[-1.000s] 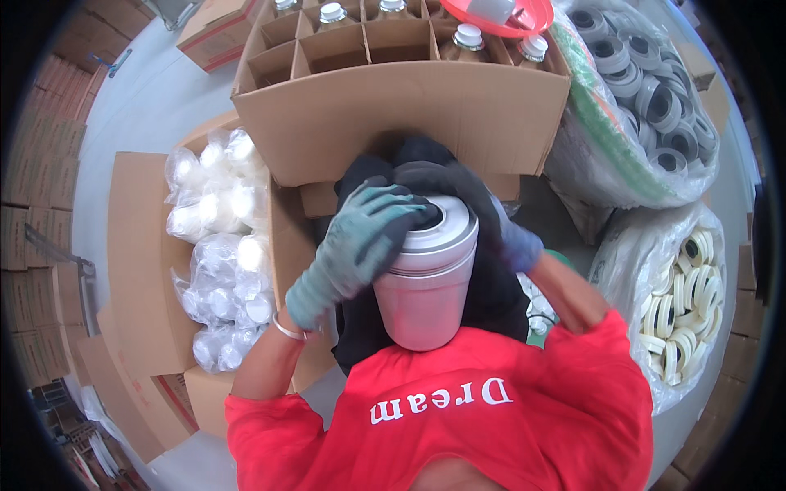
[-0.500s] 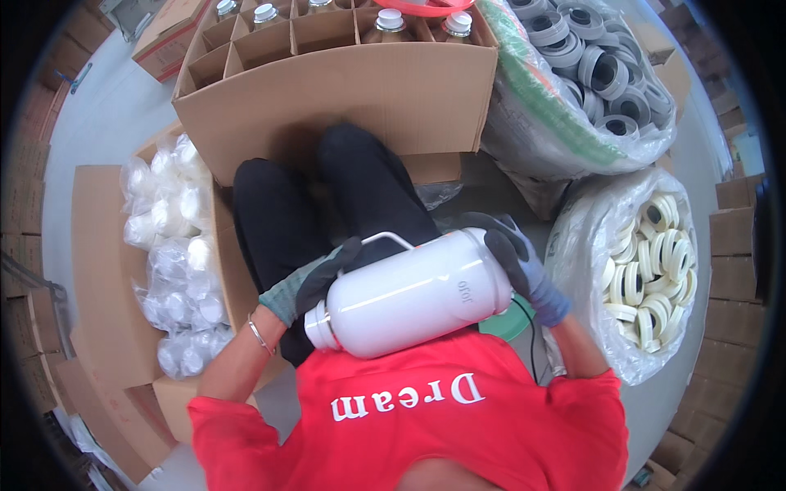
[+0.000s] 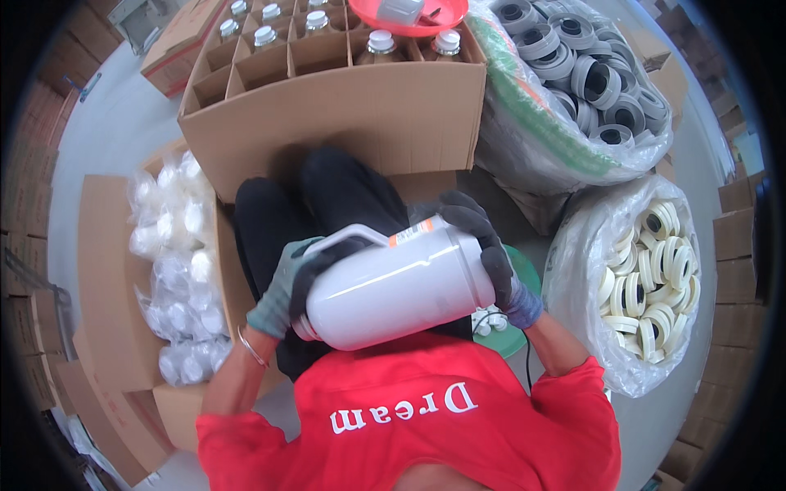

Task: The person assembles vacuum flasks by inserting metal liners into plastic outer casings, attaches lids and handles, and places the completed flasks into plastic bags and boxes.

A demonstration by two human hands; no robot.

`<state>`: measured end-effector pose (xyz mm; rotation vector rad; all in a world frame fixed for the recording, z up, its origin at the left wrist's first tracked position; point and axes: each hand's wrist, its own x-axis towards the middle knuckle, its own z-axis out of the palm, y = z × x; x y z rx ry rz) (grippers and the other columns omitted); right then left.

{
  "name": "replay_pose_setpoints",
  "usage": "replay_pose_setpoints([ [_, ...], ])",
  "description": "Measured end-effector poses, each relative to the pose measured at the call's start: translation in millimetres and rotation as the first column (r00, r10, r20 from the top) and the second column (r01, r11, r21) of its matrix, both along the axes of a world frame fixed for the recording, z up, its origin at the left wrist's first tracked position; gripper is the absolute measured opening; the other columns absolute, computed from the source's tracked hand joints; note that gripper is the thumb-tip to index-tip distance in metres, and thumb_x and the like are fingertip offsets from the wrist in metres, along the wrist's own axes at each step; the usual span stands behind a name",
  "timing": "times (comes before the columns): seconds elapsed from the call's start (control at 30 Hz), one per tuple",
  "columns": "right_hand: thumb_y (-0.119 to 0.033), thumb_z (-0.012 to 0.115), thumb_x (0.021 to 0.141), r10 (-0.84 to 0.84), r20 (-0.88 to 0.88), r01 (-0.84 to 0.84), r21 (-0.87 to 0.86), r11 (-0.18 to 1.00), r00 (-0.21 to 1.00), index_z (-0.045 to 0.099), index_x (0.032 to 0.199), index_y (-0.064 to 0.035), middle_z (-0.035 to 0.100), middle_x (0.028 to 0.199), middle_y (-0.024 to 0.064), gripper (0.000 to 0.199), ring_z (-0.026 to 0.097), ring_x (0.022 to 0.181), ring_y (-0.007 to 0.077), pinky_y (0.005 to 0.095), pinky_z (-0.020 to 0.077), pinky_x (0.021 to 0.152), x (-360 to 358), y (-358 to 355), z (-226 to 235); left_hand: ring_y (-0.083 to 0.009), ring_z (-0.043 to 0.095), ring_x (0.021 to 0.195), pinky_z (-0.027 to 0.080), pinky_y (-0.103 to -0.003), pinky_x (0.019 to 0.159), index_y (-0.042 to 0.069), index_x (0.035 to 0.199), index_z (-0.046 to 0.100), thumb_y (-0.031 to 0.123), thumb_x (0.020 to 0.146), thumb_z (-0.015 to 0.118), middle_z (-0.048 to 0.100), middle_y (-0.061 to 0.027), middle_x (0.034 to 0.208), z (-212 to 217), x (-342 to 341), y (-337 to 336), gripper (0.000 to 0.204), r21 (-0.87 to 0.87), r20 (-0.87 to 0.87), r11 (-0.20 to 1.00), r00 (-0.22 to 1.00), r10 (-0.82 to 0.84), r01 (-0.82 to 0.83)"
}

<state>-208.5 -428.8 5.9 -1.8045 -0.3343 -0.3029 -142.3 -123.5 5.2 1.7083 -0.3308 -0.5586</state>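
A pale white thermos jug point(image 3: 397, 288) lies on its side across my lap, its neck to the left and its base to the right. Its handle and an orange label face upward and away from me. My left hand point(image 3: 296, 286), in a grey-green glove with dark palm, is closed around the neck end, by the handle. My right hand point(image 3: 490, 254), gloved alike, grips the base end, fingers wrapped over its far side and rim. The very tip of the neck is partly covered by the left glove.
Ahead stands a divided cardboard box point(image 3: 327, 114) with several white-capped bottles and a red tray point(image 3: 442, 24) on top. Bags of grey rings point(image 3: 602, 82) and cream rings point(image 3: 655, 270) are at right. An open box of plastic-wrapped white parts point(image 3: 184, 262) sits left; a green stool point(image 3: 524, 278) is beside me.
The jug has rolled about its length, bringing the handle and orange label up and its printed mark out of sight. My right hand has shifted left and farther over the base.
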Motion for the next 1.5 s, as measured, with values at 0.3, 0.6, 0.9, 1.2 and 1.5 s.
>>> replay_pose_setpoints([
  [0.3, -0.04, 0.051, 0.094, -0.021, 0.05, 0.03, -0.175, 0.984, 0.999, 0.048, 0.134, -0.0034, 0.047, 0.133, 0.0114, 0.054, 0.048, 0.121, 0.0253, 0.035, 0.0385, 0.103, 16.2, -27.8, -11.5, -0.0269, 0.068, 0.097, 0.052, -0.034, 0.087, -0.002, 0.1, 0.068, 0.012, 0.077, 0.062, 0.071, -0.0145, 0.1, 36.3, 22.1, -12.0, 0.028, 0.011, 0.394, 1.0, 0.919, 0.009, -0.015],
  [0.6, -0.044, 0.05, 0.093, 0.126, -0.325, 0.068, 0.526, 0.848, 0.937, 0.04, 0.139, -0.004, 0.042, 0.134, 0.0118, 0.062, 0.041, 0.124, 0.0231, 0.0362, 0.0322, 0.107, 40.7, -10.1, 13.9, -0.0334, 0.067, 0.099, 0.048, -0.04, 0.096, -0.005, 0.099, 0.067, 0.007, 0.074, 0.056, 0.071, -0.0185, 0.099, 49.7, 15.4, -23.6, 0.03, -0.097, 0.618, 0.986, 0.768, 0.169, -0.139],
  [0.9, -0.076, 0.068, 0.061, 0.722, 0.199, -0.557, -0.513, 0.653, 0.663, 0.058, 0.129, -0.0075, 0.032, 0.144, 0.0297, 0.097, 0.035, 0.127, 0.0511, 0.0597, 0.0292, 0.103, 55.4, 15.9, 143.9, -0.0128, 0.062, 0.091, 0.051, -0.027, 0.083, -0.001, 0.112, 0.064, 0.008, 0.088, 0.049, 0.066, -0.0068, 0.106, -21.2, -3.0, 4.2, 0.029, -0.375, -0.398, 0.913, 0.917, -0.001, -0.161],
  [1.2, -0.029, 0.081, 0.067, 0.098, 0.088, -0.068, -0.293, 0.954, 0.991, 0.048, 0.131, -0.0025, 0.059, 0.123, 0.0116, 0.076, 0.057, 0.11, 0.0246, 0.0368, 0.0413, 0.099, 44.4, -8.2, -59.4, -0.0326, 0.061, 0.108, 0.037, -0.053, 0.108, 0.005, 0.095, 0.067, 0.018, 0.074, 0.06, 0.066, -0.0147, 0.108, 108.1, -8.8, -57.7, 0.026, 0.493, 0.87, 0.867, 0.05, -0.491, -0.064],
  [1.5, -0.071, 0.08, 0.05, 0.255, -0.062, -0.257, -0.023, 0.966, 0.965, 0.039, 0.142, -0.004, 0.03, 0.147, 0.0207, 0.121, 0.029, 0.137, 0.0354, 0.0451, 0.0254, 0.111, 59.6, -14.0, 79.5, -0.0277, 0.065, 0.089, 0.05, -0.036, 0.082, 0.001, 0.101, 0.067, 0.006, 0.079, 0.059, 0.069, -0.0131, 0.096, 1.6, 24.1, 11.9, 0.025, 0.002, 0.127, 1.0, 0.992, 0.008, -0.009],
])
